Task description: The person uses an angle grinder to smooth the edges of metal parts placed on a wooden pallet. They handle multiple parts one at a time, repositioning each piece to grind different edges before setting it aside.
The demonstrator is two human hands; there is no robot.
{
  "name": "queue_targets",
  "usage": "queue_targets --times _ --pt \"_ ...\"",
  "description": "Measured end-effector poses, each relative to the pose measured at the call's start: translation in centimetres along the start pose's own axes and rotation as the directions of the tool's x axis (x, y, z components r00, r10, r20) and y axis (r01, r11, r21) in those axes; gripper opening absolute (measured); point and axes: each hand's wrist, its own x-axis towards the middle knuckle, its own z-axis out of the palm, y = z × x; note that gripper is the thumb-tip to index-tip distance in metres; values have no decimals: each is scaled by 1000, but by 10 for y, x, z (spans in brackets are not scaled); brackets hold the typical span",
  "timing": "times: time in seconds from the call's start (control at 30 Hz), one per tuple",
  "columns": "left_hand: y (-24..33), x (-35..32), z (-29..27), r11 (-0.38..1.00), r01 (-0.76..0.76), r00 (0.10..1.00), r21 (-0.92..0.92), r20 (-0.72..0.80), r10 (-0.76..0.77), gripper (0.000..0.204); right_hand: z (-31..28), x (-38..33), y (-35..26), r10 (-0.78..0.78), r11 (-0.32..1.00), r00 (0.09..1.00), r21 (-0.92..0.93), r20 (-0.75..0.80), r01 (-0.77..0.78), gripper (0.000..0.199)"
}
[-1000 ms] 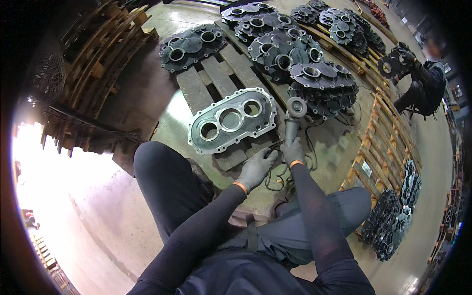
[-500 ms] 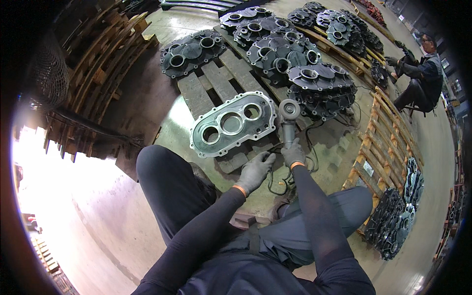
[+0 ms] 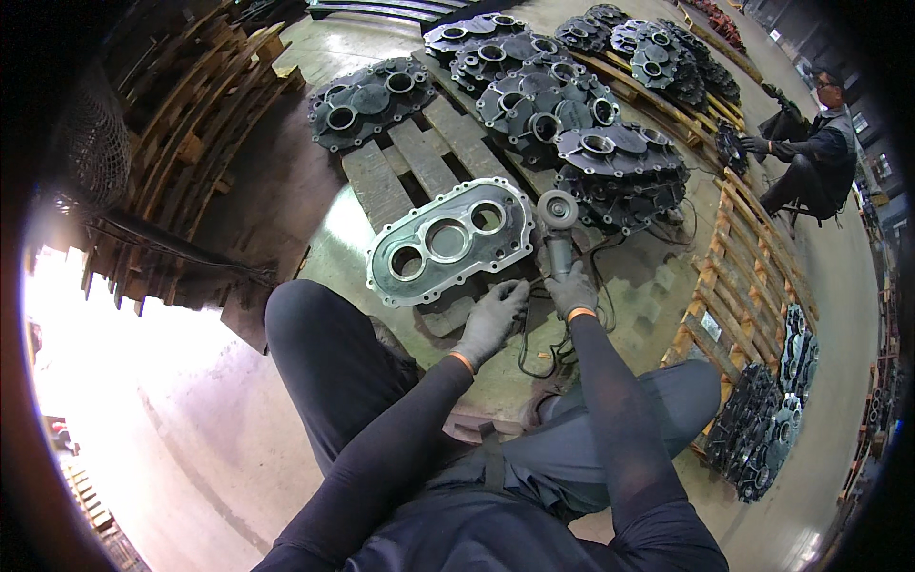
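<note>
My right hand, in a grey glove, is wrapped round the body of an angle grinder. The grinder stands with its round disc end away from me, just right of a metal housing cover. That cover is a long oval casting with three large round openings and bolt lugs around its rim, lying on a wooden pallet. My left hand, also gloved, is closed below the cover's near edge; whatever its fingers hold is hidden. A dark power cord loops between my hands and down toward the floor.
Several similar dark castings are stacked at the far side, more lie at the right beside a slatted pallet. Stacked pallets and a mesh guard stand at the left. Another person sits at the far right, handling a casting.
My left hand has risen slightly, its fingers curling in more. The grinder in my right hand has shifted slightly toward the cover. The other person's arm has lowered toward a casting.
</note>
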Motion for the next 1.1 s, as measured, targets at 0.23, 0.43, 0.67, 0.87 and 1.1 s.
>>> queue_targets --times 0.23,0.43,0.67,0.87,1.1 --pt "20 27 -13 779 -131 967 -614 93 236 59 -28 -3 -2 -385 851 835 199 -393 486 45" --pt "40 29 -71 643 -261 965 -720 -184 186 74 -57 -163 -102 -662 541 744 627 -94 561 51" --pt "16 31 -55 725 -240 967 -646 -96 234 66 -35 -209 -97 -630 542 735 536 -251 647 37" --pt "5 11 -52 818 -159 975 -552 43 218 74 -23 -217 -95 -616 660 763 400 -199 637 25" --pt "-1 35 -64 823 -22 990 -568 99 95 62 -7 -216 -100 -544 636 839 640 -26 432 29"
